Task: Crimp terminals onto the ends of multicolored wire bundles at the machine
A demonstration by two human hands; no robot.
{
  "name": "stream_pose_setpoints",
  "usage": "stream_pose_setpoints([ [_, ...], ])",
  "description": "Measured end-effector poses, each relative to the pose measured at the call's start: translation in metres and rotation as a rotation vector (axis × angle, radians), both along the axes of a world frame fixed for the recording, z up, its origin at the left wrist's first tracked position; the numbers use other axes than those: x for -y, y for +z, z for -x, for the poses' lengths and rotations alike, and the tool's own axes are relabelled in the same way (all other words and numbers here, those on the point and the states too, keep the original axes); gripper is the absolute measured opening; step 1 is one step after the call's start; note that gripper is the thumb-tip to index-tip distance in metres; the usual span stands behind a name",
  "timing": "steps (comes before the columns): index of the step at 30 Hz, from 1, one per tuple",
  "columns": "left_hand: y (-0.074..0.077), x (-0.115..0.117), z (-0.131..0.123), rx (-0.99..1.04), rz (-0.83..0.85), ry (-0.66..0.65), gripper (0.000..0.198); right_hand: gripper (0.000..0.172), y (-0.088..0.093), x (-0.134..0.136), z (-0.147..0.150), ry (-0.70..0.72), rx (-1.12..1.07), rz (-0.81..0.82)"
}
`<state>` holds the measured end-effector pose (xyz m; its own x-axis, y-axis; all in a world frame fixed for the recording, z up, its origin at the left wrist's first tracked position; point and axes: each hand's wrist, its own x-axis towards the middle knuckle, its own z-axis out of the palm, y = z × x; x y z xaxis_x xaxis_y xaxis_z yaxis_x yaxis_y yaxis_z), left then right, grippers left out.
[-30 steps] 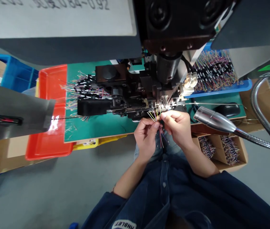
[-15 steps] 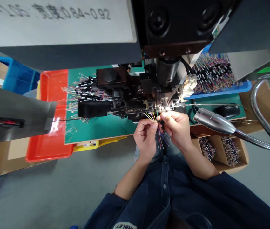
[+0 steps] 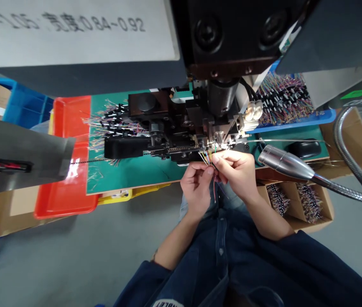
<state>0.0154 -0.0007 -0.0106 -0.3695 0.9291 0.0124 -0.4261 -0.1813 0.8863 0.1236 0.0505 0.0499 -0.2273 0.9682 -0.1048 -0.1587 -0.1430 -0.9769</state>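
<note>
Wire bundle (image 3: 205,159) pinched by both hands at the near edge of the worktop (image 3: 149,172)

The bundle sits in the fingertips of the left hand (image 3: 196,187), thumb against bent index finger, with a narrow grip. Above this grip the thin ends, some yellow and white, spread like a fan toward the machine (image 3: 222,96); whether they touch it, I cannot tell. Below the grip, a red end and darker ends hang toward the lap. The right hand (image 3: 237,172) is just beside, its thumb and index finger closed narrowly on the bundle's right side, near a green wire; exactly which wire they pinch is too small to see. Toward the worktop's left edge, a pile of wire harnesses (image 3: 113,121) lies behind the machine's black arm. A metal lamp (image 3: 283,162) points from the right.
</note>
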Motion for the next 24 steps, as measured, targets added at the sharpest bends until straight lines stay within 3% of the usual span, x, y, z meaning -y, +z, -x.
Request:
stream_pose_setpoints([
  [10, 0.002, -0.002, 0.0, -0.013, -0.013, 0.067, 0.015, 0.037, -0.009, -0.001, 0.004, 0.005, -0.101, 0.164],
  [19, 0.004, -0.003, 0.002, -0.059, 0.04, 0.082, 0.023, 0.038, -0.009, 0.0, 0.006, -0.039, -0.061, 0.144],
  [24, -0.001, -0.002, 0.001, -0.033, -0.004, 0.049, 0.018, 0.036, 0.002, -0.001, 0.002, -0.007, 0.036, 0.031],
])
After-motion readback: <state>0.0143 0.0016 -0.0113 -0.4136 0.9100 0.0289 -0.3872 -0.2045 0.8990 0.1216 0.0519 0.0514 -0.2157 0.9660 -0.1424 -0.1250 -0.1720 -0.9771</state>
